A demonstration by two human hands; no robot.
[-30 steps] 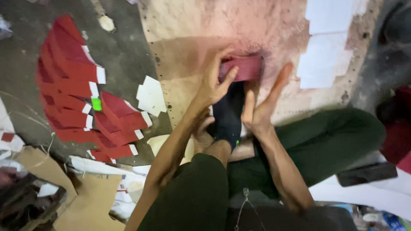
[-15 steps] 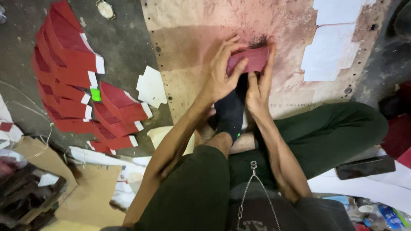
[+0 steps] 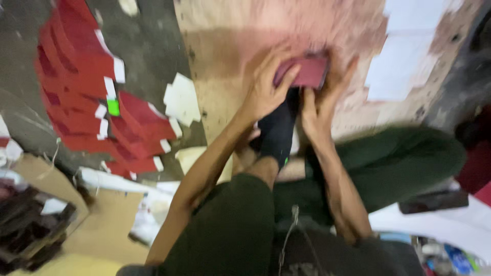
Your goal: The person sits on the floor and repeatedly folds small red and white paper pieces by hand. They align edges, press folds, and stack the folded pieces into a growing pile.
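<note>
I am counting two bare hands, the left hand [image 3: 266, 92] and the right hand [image 3: 319, 110], one dark red flat folded piece [image 3: 307, 71], one black sock [image 3: 279, 130], and one small bright green tag [image 3: 113, 107]; the overlapping red card pieces [image 3: 76, 76] are blurring beyond counting

From my feed the head view is heavily smeared by motion blur: both hands [image 3: 266, 87] and the dark red piece [image 3: 307, 71] they press have soft edges, and the red stacks [image 3: 87, 76] at left streak too. Light is warm and moderate, brightest on the pale board [image 3: 230, 30] up top (slightly washed out). The lower corners fall dim and murky, detail lost.
</note>
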